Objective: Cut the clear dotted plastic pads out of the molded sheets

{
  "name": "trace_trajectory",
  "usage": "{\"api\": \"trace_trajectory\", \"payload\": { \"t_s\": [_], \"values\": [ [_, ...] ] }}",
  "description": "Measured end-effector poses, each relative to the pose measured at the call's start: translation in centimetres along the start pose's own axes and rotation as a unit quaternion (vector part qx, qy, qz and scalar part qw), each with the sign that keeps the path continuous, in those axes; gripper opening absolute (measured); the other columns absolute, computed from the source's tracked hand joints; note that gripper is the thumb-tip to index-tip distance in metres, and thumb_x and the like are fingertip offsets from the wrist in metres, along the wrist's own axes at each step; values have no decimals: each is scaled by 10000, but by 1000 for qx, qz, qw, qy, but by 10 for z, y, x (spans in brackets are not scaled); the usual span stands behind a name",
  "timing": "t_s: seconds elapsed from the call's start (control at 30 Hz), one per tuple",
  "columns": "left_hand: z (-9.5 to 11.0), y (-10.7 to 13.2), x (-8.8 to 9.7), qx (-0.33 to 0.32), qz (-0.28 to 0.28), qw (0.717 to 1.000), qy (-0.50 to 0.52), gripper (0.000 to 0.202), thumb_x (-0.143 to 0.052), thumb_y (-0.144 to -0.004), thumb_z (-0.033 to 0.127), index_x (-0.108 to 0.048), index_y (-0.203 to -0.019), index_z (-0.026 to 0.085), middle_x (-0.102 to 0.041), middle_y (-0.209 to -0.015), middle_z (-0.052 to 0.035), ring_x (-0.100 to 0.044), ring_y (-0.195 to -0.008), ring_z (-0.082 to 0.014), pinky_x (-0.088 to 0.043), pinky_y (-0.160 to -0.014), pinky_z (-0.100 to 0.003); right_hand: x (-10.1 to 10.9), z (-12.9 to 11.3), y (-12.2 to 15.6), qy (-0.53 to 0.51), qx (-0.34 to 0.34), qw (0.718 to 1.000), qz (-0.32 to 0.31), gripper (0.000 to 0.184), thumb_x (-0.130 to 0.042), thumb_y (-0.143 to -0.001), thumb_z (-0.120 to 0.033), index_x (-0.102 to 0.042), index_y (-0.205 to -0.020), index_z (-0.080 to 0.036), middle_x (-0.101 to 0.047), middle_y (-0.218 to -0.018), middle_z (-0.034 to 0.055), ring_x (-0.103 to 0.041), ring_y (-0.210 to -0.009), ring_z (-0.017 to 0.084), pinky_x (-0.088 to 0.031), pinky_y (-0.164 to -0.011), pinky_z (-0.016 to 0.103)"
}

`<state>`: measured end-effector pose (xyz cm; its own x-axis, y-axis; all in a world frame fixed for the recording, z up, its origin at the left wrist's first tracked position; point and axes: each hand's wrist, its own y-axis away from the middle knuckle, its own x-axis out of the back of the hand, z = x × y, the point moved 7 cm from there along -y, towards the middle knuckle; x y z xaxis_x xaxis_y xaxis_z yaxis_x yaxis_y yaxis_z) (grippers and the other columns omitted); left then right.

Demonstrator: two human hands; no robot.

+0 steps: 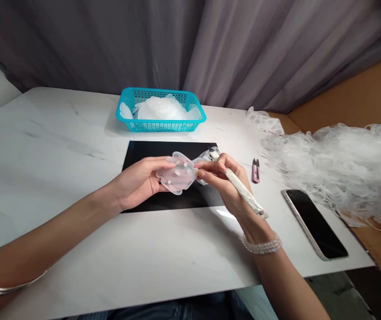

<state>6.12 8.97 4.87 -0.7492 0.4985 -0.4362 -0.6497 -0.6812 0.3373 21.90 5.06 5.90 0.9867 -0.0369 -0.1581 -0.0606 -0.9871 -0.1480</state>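
My left hand (140, 181) is closed around a flat translucent pinkish plastic piece (177, 174) with small white tabs on it, held above a black mat (166, 178). My right hand (223, 180) pinches the piece's right edge and grips a white pen-like tool (240, 189) that slants down toward my wrist. A strip of clear plastic trim (205, 156) hangs behind the piece, between the two hands.
A turquoise basket (161, 125) with white translucent pieces stands at the back of the white marble table (43, 146). Pink thread snips (255, 170) and a phone (314, 223) lie to the right. A big heap of clear plastic trimmings (340, 164) fills the right side.
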Motion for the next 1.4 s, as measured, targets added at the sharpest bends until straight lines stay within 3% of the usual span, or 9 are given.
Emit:
{"api": "trace_trajectory", "payload": {
  "t_s": [0.2,0.37,0.43,0.73,0.93,1.07,1.13,1.3,1.4],
  "values": [
    [-4,-1,-1,15,-9,1000,9,259,-559,-914,156,-736,-1092,93,-715,-1050,-149,-695,-912,-239,-607,-714,-316,-1,-3,3,191,42,981,7,414,-703,-843,-225,-319,-688,-234,-699,-786,11,-638,-741,160,-479,-699,306],
    [-7,-2,3,30,1,999,11,268,-553,-920,146,-727,-1115,86,-718,-1095,-160,-708,-946,-249,-617,-775,-338,3,-4,4,338,79,938,16,424,-669,-860,-250,-302,-649,-226,-471,-609,-48,-506,-607,124,-370,-597,282],
    [-8,-3,4,32,-1,999,10,276,-559,-923,161,-722,-1133,90,-706,-1157,-171,-699,-1011,-272,-613,-817,-365,6,-4,4,320,67,945,25,436,-668,-867,-277,-299,-641,-228,-440,-590,-52,-519,-607,131,-375,-595,284],
    [-13,-4,4,77,-6,996,34,394,-524,-952,282,-617,-1265,64,-656,-1263,-225,-660,-1127,-335,-571,-902,-439,5,9,0,108,-19,994,23,425,-731,-821,-228,-338,-658,-227,-701,-748,3,-600,-689,147,-487,-707,317],
    [-18,-2,11,78,76,989,102,590,-582,-916,412,-476,-1408,103,-523,-1437,-240,-533,-1321,-341,-464,-1074,-466,20,-10,9,233,123,951,160,429,-723,-838,-231,-341,-643,-232,-733,-806,16,-649,-726,164,-496,-687,306],
    [-26,-4,0,99,10,985,140,577,-584,-906,522,-569,-1303,103,-574,-1390,-225,-565,-1284,-351,-464,-1083,-475,-18,-5,16,302,172,937,16,393,-617,-911,-201,-323,-652,-236,-723,-833,21,-686,-755,179,-510,-671,316],
    [-29,-5,-2,94,-7,987,131,448,-586,-930,440,-615,-1245,123,-613,-1353,-197,-599,-1245,-331,-487,-1065,-468,-26,-5,18,295,163,941,-15,383,-564,-939,-195,-310,-656,-240,-725,-835,37,-711,-810,200,-519,-677,326],
    [-34,-5,4,59,29,995,73,303,-600,-926,192,-652,-1224,176,-640,-1336,-143,-617,-1227,-287,-525,-1032,-464,26,-24,17,181,134,952,206,403,-638,-927,-314,-339,-666,-245,-689,-720,25,-718,-792,207,-553,-718,337],
    [-8,-10,22,-36,84,996,-24,273,-596,-939,236,-658,-1202,196,-648,-1326,-91,-585,-1257,-262,-516,-1041,-426,56,-19,14,96,77,955,270,349,-631,-921,-419,-428,-706,-234,-712,-729,34,-704,-736,192,-574,-729,341]
  ]
}}
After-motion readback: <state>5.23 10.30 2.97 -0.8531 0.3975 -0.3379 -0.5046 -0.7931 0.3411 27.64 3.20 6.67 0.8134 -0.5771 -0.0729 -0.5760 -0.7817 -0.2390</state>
